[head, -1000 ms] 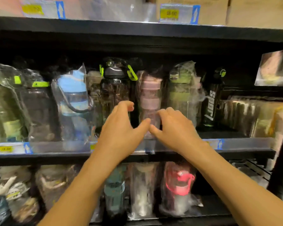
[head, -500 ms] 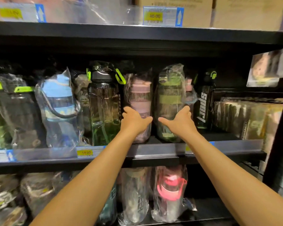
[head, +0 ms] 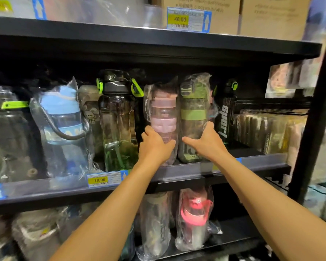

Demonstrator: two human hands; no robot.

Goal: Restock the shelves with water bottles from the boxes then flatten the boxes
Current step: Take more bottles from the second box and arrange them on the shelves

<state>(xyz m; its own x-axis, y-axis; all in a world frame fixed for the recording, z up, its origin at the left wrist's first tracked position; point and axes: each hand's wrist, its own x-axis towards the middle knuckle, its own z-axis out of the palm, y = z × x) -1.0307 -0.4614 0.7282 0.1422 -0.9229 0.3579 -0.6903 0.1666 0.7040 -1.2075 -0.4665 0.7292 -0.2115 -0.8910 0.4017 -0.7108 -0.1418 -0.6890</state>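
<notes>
1. A second ago both hands hovered at the front lip of the middle shelf (head: 262,161), thumbs meeting and holding nothing. Now they have reached in and parted, one to each bottle.
2. The left hand (head: 155,146) grips the lower half of the pink bottle (head: 163,113), with the thumb on its right side and the fingers curled round its left.
3. The right hand (head: 207,143) grips the green bottle (head: 194,110) low down, with the thumb across the front and the fingers wrapped round its right side.
4. Both bottles stand upright in their plastic sleeves, side by side near the front of the shelf. They sit between the lime-clipped black bottle (head: 119,119) and the sport bottle (head: 225,117).
5. My reading is that the two are being seated or squared up in the row, so this stretch of shelf looks nearly stocked.
6. The only boxes in view are the cardboard cartons (head: 271,16) on the shelf above. I cannot tell whether they are the stock boxes, and no flattened box is in sight.
</notes>
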